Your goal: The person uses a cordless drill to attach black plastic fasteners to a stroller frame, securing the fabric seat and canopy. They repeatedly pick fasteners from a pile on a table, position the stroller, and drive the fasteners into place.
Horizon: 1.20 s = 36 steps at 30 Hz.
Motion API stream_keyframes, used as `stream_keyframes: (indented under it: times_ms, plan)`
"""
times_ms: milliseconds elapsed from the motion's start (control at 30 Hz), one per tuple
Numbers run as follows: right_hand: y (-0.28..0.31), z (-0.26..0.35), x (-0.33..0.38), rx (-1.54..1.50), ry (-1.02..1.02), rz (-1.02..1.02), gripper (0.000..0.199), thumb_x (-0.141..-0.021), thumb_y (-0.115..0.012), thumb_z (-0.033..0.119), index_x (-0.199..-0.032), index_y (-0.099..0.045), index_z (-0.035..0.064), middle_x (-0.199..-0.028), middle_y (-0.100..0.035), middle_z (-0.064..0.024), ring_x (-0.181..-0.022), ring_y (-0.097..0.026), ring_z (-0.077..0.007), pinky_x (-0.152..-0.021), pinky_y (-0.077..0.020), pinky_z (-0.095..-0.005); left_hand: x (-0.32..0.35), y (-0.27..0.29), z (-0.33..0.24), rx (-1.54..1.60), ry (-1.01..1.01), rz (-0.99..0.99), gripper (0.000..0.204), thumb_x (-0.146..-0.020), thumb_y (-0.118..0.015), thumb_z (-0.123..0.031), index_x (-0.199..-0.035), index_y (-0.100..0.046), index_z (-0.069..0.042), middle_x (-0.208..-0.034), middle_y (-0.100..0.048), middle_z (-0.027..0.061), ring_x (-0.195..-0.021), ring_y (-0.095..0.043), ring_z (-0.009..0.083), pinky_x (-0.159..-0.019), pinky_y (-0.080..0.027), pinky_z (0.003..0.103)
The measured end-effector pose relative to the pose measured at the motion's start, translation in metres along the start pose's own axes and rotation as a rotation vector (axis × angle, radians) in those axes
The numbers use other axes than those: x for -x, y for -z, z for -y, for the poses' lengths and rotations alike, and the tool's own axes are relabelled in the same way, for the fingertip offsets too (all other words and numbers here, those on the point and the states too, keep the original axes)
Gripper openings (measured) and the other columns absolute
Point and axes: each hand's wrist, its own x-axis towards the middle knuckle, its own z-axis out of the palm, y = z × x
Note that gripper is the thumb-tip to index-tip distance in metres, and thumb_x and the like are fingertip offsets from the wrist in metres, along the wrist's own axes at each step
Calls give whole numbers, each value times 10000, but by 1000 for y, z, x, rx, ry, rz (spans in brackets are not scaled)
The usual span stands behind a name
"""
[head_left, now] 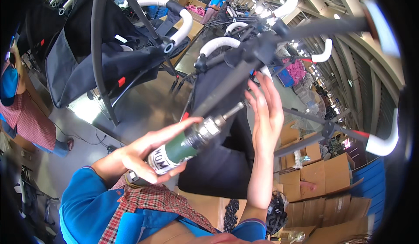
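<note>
My left hand point(142, 151) is wrapped round a green power screwdriver point(178, 150) with a metal nose and bit. The bit points up and right, toward the open palm of my right hand point(267, 117). My right fingers are stretched upward beside the dark joint point(262, 47) of a stroller frame; whether they touch it I cannot tell. A dark tube point(227, 87) of that frame slants down behind the tool. Black stroller fabric point(218, 170) hangs below and behind both hands.
Another black stroller point(98, 65) with a white handle stands at the left. A person in a checked apron point(32, 117) is at the far left, another person point(216, 3) far back. Cardboard boxes point(316, 176) and a blue ridged panel point(371, 185) are at the right.
</note>
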Motion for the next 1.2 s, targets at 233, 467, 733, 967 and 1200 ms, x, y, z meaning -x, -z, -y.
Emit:
stream_keyframes:
  times_ms: [233,467,733,967,1200]
  plan:
    - [-48,-47,-77,346,108,-10,278,-875,-605,-54,-1151,-586,-34,-1099,-661,-115,-996,-633,-158,-917,-488,-287,-5,58,-43,-25,-31,-113,1118,-684,-780,-114,-1544,-67,-137,-841,-574,120,-594,-576,139,-523,-452,250]
    - [-48,-44,-84,473,82,49,279,-862,-595,-78,-1136,-614,-27,-1112,-669,-103,-1028,-629,-145,-937,-483,-277,-34,92,-43,-6,49,-107,1127,-687,-783,-144,-1541,-48,-126,-834,-564,128,-552,-565,163,-488,-460,272]
    - [-40,-49,-84,480,57,90,366,-859,-543,-86,-1222,-567,-40,-1180,-657,-104,-1089,-602,-139,-994,-419,-267,-56,92,-35,-24,-3,-166,1075,-710,-752,-100,-1540,-69,-126,-783,-573,104,-542,-577,151,-492,-452,256]
    - [-45,-51,-82,527,99,46,354,-866,-530,-84,-1215,-571,-39,-1162,-667,-109,-1082,-606,-137,-989,-425,-270,-60,88,-30,-24,-43,-172,1016,-744,-697,-14,-1539,-76,-133,-804,-590,129,-526,-584,160,-488,-459,261]
    - [-49,-51,-81,527,119,0,332,-859,-543,-75,-1189,-579,-47,-1138,-675,-109,-1064,-620,-149,-984,-435,-287,-61,100,-24,631,21,19,722,-830,-593,-48,-1450,-227,-106,-845,-516,189,-481,-556,230,-380,-447,310]
